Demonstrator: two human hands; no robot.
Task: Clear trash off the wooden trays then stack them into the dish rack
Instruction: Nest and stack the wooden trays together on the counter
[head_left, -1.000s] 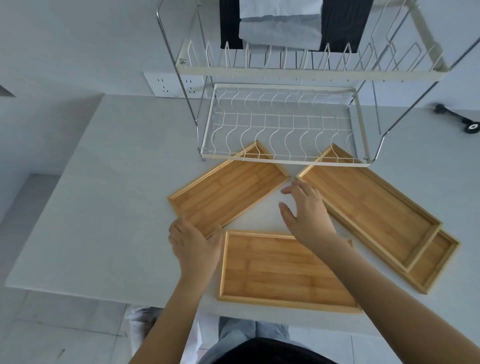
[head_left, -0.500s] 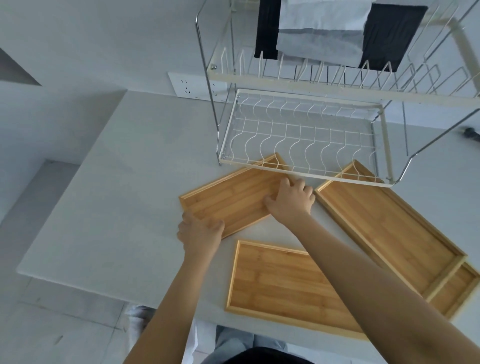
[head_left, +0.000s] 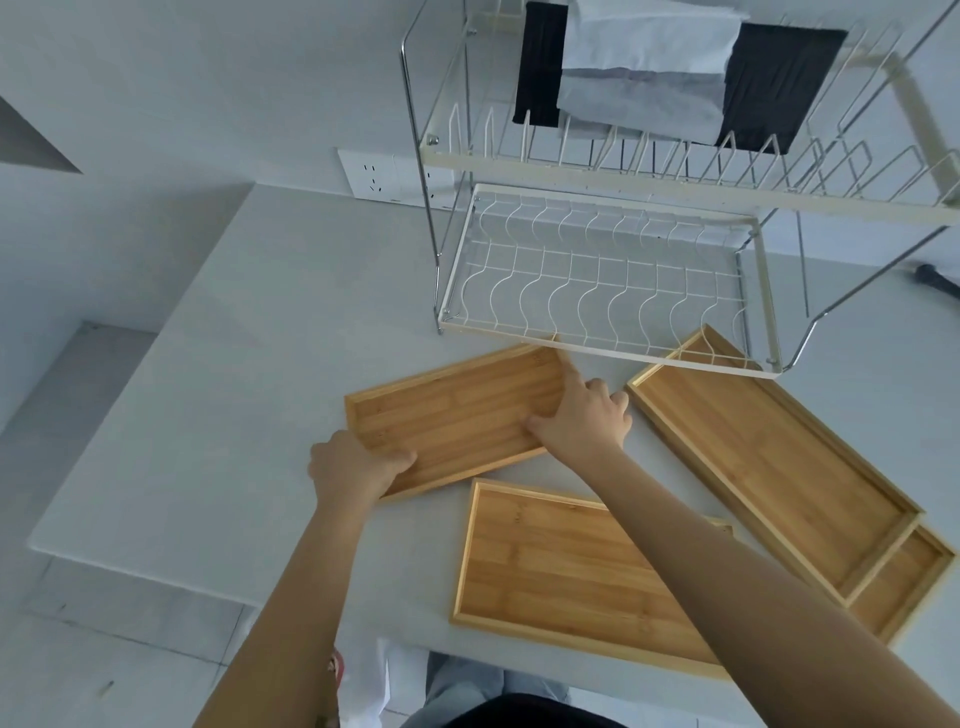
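A pale grey table (head_left: 249, 374) fills the middle of the frame, set against a plain wall with a power socket (head_left: 375, 177) at upper centre. At upper right we see a two-tier wire dish rack (head_left: 597, 291); both wire shelves hold no dishes, and dark and white cloths (head_left: 654, 73) hang behind the top tier. Four wooden trays lie flat on the table, none of them carrying trash.

The small tray (head_left: 457, 421) sits at centre, just in front of the rack's lower shelf. We see the left hand (head_left: 356, 465) curled around its near-left corner, thumb on the inner floor, the other fingers hidden beneath. The right hand (head_left: 584, 415) grips the tray's right end: thumb pressed on the inner floor, index finger extended along the far rim, remaining fingers bent over the edge.

A second tray (head_left: 561, 566) lies at lower centre (partly covered by the right forearm). At right, a long tray (head_left: 769, 462) rests on top of another tray (head_left: 904, 587), of which only the lower right end shows.
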